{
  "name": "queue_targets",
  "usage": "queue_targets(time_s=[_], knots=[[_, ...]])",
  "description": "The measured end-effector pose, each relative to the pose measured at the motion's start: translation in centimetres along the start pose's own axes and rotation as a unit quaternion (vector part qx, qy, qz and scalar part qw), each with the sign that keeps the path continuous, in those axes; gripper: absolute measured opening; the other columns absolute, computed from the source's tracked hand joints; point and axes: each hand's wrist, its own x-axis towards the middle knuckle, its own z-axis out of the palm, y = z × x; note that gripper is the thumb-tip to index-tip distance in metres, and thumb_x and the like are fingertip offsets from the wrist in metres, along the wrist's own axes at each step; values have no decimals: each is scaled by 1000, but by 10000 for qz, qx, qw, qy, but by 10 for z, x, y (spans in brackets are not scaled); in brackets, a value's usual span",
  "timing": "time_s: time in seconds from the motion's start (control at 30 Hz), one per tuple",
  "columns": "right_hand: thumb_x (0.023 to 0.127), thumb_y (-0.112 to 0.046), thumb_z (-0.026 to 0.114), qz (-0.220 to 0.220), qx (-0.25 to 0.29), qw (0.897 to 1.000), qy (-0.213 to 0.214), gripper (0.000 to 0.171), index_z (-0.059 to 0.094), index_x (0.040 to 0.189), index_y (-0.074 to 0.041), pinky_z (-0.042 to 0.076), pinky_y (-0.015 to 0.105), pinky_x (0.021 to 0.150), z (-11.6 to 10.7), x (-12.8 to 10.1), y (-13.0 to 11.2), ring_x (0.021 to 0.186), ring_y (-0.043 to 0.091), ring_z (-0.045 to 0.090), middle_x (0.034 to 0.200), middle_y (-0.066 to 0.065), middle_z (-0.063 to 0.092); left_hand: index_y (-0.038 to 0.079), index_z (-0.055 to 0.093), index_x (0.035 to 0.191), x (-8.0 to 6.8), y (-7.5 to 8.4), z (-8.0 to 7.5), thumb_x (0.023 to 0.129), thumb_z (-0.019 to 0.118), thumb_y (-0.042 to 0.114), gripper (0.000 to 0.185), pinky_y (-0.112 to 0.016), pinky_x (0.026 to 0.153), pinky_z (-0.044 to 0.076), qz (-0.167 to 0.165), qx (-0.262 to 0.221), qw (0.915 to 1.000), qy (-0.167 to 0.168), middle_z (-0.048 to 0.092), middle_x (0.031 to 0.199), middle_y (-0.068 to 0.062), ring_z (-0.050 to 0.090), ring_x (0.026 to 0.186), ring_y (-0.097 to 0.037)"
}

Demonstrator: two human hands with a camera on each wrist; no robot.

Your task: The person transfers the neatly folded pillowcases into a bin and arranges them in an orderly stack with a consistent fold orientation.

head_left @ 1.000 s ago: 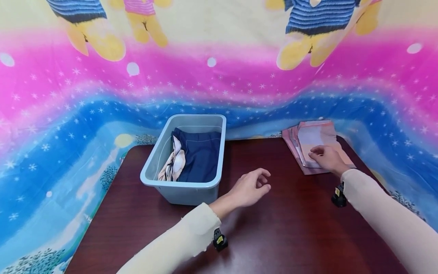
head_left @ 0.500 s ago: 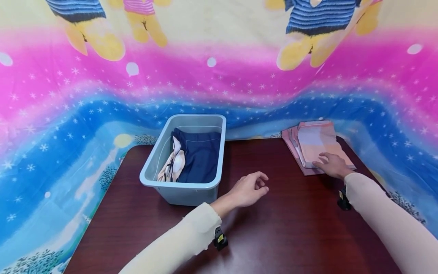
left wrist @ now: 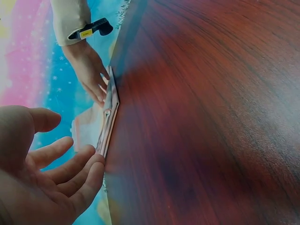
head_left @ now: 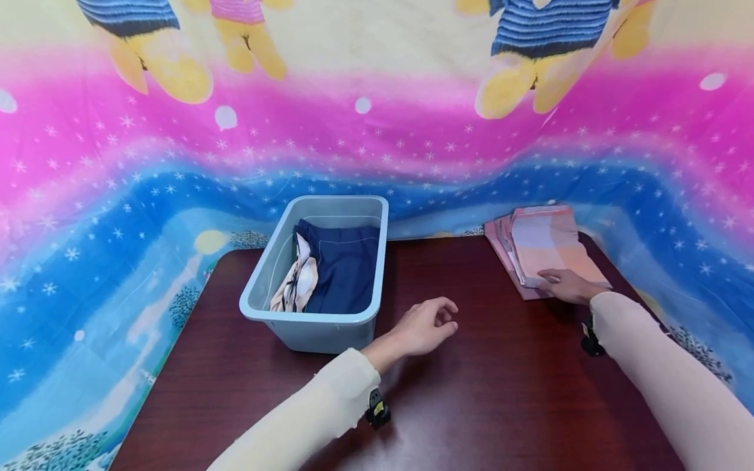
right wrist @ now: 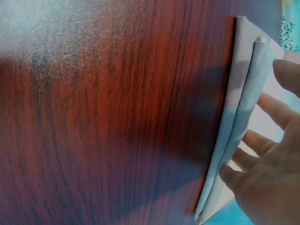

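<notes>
Folded pink-and-white checked cloths [head_left: 544,242] lie stacked at the table's back right corner. My right hand [head_left: 568,286] is at the stack's near edge. In the right wrist view its spread fingers [right wrist: 253,140] reach the folded edge of the upper cloth [right wrist: 248,89], with the thumb apart from them. My left hand [head_left: 423,327] hovers over the middle of the table, right of the grey-blue bin [head_left: 315,318], its fingers loosely bent and holding nothing. Inside the bin are a folded navy garment [head_left: 347,268] and a crumpled cream cloth with dark lines [head_left: 300,284].
The dark red-brown wooden table [head_left: 471,405] has rounded back corners. Behind it hangs a printed curtain [head_left: 424,124] in pink and blue, reaching around both sides. Each wrist carries a small black camera, such as the left wrist camera [head_left: 378,412].
My right hand has moved slightly right and down toward the near edge of the cloth stack, its fingers straightening. The left hand has drifted slightly left and down. The cloths and bin stay put.
</notes>
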Motion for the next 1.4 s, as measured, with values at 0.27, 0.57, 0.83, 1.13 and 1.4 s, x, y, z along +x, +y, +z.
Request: queue_targets(time_s=[0.27,0.57,0.83,1.13,1.4], knots=[[106,-29,49,-61,-58,10000,-11,54,45,140,12,36,72,106,-5,-1,-3,131,62,36,143,46,36,18,66,123,1,-4,-2,99,63,25,25,-23,83,49,-54,-17,10000,14,69,104,3,60,91,-6],[102,-34,57,-46,-244,9997,69,52,53,132,7,42,67,100,-2,2,-9,125,57,46,135,42,48,16,66,122,1,-12,2,98,64,23,25,-22,81,49,-101,-21,9999,13,69,102,2,60,88,-6],[100,-42,59,-147,-211,9997,27,50,56,126,0,45,63,95,2,-2,-8,119,50,50,134,41,48,14,66,123,-1,-16,10,98,64,23,26,-22,81,49,-141,-188,9997,16,69,101,2,60,87,-5],[97,-50,60,-13,-46,9999,-93,49,57,123,-8,41,69,98,7,-5,-8,123,53,45,141,40,41,10,66,123,0,-24,16,98,65,21,28,-23,82,50,-150,-254,9995,75,69,100,0,61,88,-7],[95,-51,63,-555,41,9984,17,47,62,119,-11,44,66,96,17,-2,-2,128,58,44,139,38,48,8,67,122,-1,-29,14,98,64,20,27,-24,83,51,-170,-270,9994,126,70,101,-2,63,90,-9]])
